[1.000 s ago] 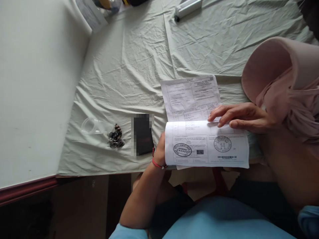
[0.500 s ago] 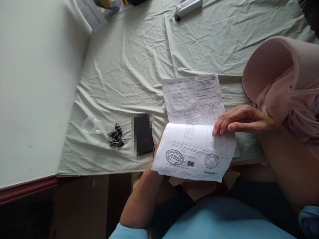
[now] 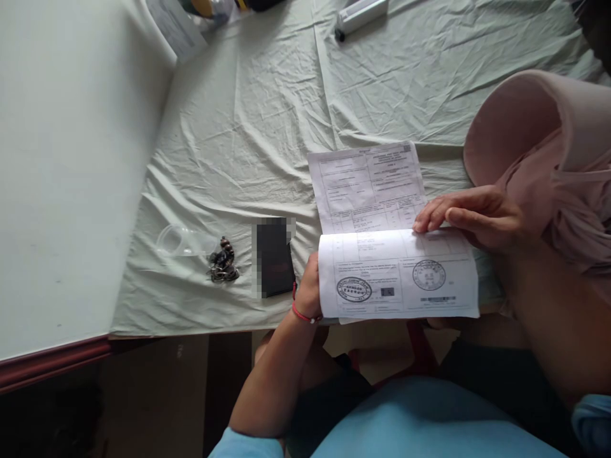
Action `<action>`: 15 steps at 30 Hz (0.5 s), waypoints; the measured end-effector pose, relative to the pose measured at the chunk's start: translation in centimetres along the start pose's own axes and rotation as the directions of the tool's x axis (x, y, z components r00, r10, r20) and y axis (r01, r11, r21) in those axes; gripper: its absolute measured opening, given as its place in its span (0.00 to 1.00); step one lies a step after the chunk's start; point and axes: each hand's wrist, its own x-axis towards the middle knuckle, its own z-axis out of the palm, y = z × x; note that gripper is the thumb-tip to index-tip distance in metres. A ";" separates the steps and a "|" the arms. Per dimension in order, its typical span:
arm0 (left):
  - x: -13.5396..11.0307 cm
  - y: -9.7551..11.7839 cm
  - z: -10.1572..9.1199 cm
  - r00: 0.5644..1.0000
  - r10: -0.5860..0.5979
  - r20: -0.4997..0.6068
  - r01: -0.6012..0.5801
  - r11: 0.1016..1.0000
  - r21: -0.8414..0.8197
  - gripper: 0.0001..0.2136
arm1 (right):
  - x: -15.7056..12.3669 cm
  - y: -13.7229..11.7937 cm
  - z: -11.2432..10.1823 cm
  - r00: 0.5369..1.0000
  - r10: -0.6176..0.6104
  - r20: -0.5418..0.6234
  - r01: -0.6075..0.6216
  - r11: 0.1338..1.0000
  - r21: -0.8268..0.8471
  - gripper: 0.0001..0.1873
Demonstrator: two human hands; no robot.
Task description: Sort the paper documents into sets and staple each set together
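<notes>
A printed sheet of paper [image 3: 401, 254] is folded over toward me across the table's front edge, its stamped lower part facing up. Behind the fold lies a flat part with a printed form [image 3: 365, 184]. My right hand [image 3: 477, 216] is open, its stretched fingertips resting on the fold and the thumb apart. At the sheet's left edge is my left hand [image 3: 312, 286], with a red bracelet [image 3: 304, 316] on the wrist; its fingers are hidden under the paper. Just left of that hand lies a dark, partly pixelated flat object [image 3: 275, 257].
A pale wrinkled cloth [image 3: 238, 159] covers the table. Keys with beads [image 3: 223, 264] and a clear plastic cup [image 3: 184, 242] lie at left. A pink sun hat [image 3: 515, 127] sits at right. A white bar-shaped object [image 3: 363, 16] lies at the back, beside a white wall [image 3: 71, 159].
The folded-over part of the paper has turned and shifted right, uncovering my left hand and bracelet. My right hand has slid slightly up and to the right along the fold.
</notes>
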 end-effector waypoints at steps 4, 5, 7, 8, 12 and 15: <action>-0.3 0.1 0.3 0.997 -0.072 0.037 0.080 0.941 -0.328 0.16 | 0.1 -0.5 0.4 0.998 0.057 -0.034 -0.058 0.998 -0.028 0.12; -0.5 0.1 0.3 0.996 -0.083 0.042 0.093 0.935 -0.343 0.17 | 0.1 -0.6 0.5 0.997 0.060 -0.051 -0.061 0.998 -0.028 0.13; -0.7 0.0 0.2 0.993 -0.100 0.055 0.113 0.926 -0.359 0.19 | 0.1 -0.9 0.8 0.995 0.058 -0.087 -0.060 0.998 -0.019 0.14; -0.8 -0.1 0.1 0.992 -0.114 0.057 0.127 0.922 -0.365 0.19 | 0.1 -1.0 0.8 0.994 0.057 -0.095 -0.059 0.998 -0.011 0.15; -0.9 -0.6 -0.3 0.978 -0.193 0.076 0.207 0.895 -0.394 0.20 | 0.2 -1.1 0.6 0.998 0.054 -0.015 -0.054 0.999 0.005 0.16; -0.8 -1.1 -0.6 0.943 -0.278 0.184 0.332 0.836 -0.436 0.24 | 0.2 -0.8 0.0 0.991 0.026 0.131 -0.026 1.000 0.001 0.15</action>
